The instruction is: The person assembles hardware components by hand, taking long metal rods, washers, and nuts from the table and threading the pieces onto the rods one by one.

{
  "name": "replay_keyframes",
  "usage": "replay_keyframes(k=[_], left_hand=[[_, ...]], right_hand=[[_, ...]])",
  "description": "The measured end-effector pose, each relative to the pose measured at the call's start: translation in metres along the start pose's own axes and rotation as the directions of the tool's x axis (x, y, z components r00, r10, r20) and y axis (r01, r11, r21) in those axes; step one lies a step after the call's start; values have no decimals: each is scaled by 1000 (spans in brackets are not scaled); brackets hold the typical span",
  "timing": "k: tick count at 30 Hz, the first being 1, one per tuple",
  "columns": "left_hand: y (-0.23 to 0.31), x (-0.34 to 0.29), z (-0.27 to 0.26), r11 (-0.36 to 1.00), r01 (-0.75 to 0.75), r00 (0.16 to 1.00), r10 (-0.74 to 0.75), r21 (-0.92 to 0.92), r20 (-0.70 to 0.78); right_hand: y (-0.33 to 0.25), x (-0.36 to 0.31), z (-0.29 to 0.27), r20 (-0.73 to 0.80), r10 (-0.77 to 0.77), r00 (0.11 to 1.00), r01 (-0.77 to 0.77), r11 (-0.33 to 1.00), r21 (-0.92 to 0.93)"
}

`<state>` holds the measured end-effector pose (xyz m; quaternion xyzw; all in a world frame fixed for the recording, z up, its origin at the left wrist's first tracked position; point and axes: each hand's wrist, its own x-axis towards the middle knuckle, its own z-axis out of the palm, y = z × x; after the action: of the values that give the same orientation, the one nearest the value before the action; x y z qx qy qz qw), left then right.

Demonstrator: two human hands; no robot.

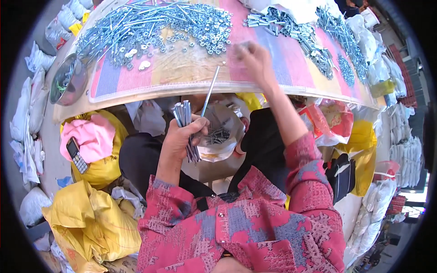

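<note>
My left hand (180,139), over my lap, is closed around a bundle of long bolts (183,113). One single long bolt (210,90) slants up from its thumb and fingers toward the table edge. Above the table's near side, my right hand (255,61) is raised with its fingers drawn together and blurred by motion. Something small and greyish seems to be at its fingertips, too smeared to make out. To the left of that hand lie many loose hex nuts (211,34), beside a heap of long bolts (132,25). Between my knees stands a white-lined container (233,144) holding small metal pieces.
A striped cloth (136,77) covers the table. More metal sleeves (291,29) and bolts (341,34) lie at the right. A metal bowl (81,84) stands at the left corner. Yellow sacks (98,223) and a pink cloth with a phone (77,155) are at my left.
</note>
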<state>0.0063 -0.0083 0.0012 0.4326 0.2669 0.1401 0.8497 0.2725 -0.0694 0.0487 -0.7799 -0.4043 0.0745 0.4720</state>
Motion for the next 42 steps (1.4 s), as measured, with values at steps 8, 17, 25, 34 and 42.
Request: replay_keyframes(k=[8,17,25,34,42], left_hand=[[13,3,10,998,35,998,-38,45,54],[13,3,7,1000,4,999,-4,-1,42],[0,8,6,996,-93,995,93,-14,-23],[4,-4,2,999,-11,997,8,38,73],[3,-10,-11,997,-71,997,71,-24,-10]], right_hand=[[101,133,-31,-92,-340,936,165,655,-737],[65,111,-31,48,-24,999,43,892,-450],[8,-9,-10,160,92,983,-163,844,512],[-15,-28,-5,270,-57,961,-14,967,255],[0,2,3,23,-157,987,145,835,-531]])
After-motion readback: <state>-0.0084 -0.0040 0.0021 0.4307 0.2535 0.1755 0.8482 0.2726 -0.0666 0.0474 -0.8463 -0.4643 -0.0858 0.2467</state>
